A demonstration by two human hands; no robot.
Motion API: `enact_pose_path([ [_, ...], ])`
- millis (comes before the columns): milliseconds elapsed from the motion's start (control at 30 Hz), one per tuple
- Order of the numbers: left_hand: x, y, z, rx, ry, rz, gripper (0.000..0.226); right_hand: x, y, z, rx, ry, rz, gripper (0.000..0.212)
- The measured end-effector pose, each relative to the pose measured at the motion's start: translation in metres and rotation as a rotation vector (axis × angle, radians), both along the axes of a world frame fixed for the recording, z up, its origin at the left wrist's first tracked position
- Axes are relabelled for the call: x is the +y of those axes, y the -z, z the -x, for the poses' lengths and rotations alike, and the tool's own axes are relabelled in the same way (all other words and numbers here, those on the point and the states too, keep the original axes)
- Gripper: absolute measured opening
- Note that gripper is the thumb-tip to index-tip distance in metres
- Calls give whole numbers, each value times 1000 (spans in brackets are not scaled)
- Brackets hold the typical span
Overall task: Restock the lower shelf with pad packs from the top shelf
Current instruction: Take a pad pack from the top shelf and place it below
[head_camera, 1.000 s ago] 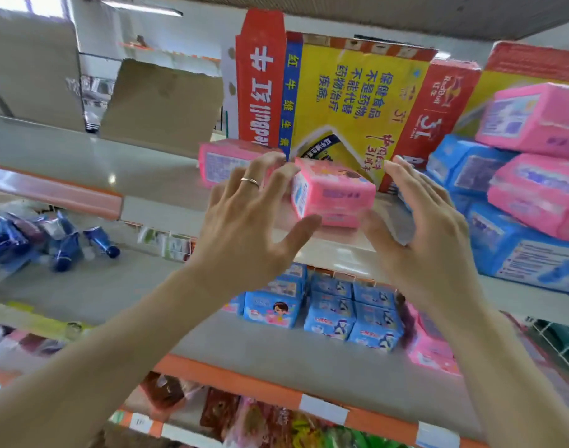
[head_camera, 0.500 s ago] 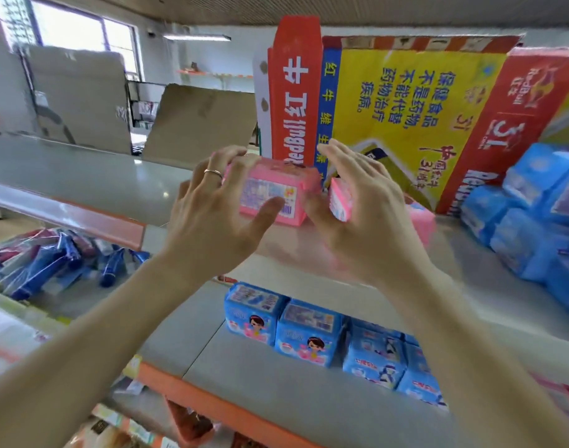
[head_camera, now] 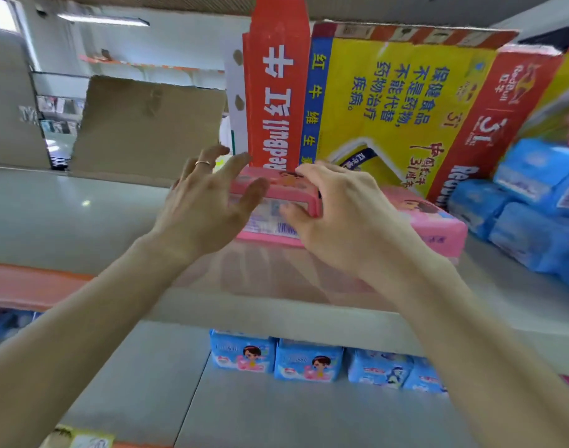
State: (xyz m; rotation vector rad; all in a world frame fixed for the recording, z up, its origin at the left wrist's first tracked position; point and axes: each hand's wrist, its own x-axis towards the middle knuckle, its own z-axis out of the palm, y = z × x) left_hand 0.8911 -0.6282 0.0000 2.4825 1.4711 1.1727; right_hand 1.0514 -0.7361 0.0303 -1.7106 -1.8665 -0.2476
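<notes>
A pink pad pack (head_camera: 278, 184) stands on the grey top shelf (head_camera: 82, 218) in front of a Red Bull carton. My right hand (head_camera: 344, 218) grips its right end, fingers curled over the top and thumb on the front label. At the pack's left end is my left hand (head_camera: 205, 202), fingers spread and straight, its thumb touching the front face. A second pink pack (head_camera: 435, 221) lies just to the right, partly behind my right hand. On the lower shelf (head_camera: 276, 418), a row of blue pad packs (head_camera: 309, 362) sits under the top shelf's edge.
The tall red and yellow Red Bull carton (head_camera: 389, 101) stands behind the pink packs. Blue pad packs (head_camera: 532, 221) are stacked at the top shelf's right. A flat cardboard sheet (head_camera: 147, 130) leans at the back left. The shelf edges carry orange strips (head_camera: 27, 286).
My view has risen and come closer to the top shelf. My right hand has moved left from the second pink pack onto the first one. My left hand stays at that pack's left end.
</notes>
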Motion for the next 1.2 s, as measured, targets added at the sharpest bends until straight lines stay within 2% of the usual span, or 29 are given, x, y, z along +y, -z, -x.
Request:
enact_pose_path([
  [133, 9, 3, 0, -9, 124, 247, 57, 29, 4, 20, 147, 248, 204, 53],
  [200, 7, 2, 1, -39, 173, 289, 50, 44, 13, 22, 251, 288, 241, 53],
  [367, 6, -2, 11, -265, 249, 287, 31, 45, 24, 21, 532, 217, 28, 35],
  [467, -4, 0, 19, -404, 309, 152, 16, 33, 24, 25, 581, 190, -215, 28],
  [600, -26, 4, 33, -607, 355, 36, 6, 12, 30, 36, 710, 53, -454, 3],
  [667, -45, 7, 38, -719, 379, -11, 14, -5, 33, 43, 795, -22, -513, 11],
  [767, -86, 10, 42, -837, 390, -86, 38, -37, 37, 47, 899, -131, -543, 21],
  [900, -135, 26, 38, -982, 450, 44, 68, -90, 50, 37, 985, -283, -540, 40],
  [933, -147, 33, 35, -1000, 465, 76, 68, -103, 56, 32, 989, -313, -523, 43],
  [1100, -215, 72, 8, -945, 447, 129, 35, -163, 106, -10, 891, -367, -392, 66],
  [1200, -256, 106, -17, -966, 410, 206, 47, -199, 141, -39, 902, -378, -279, 67],
])
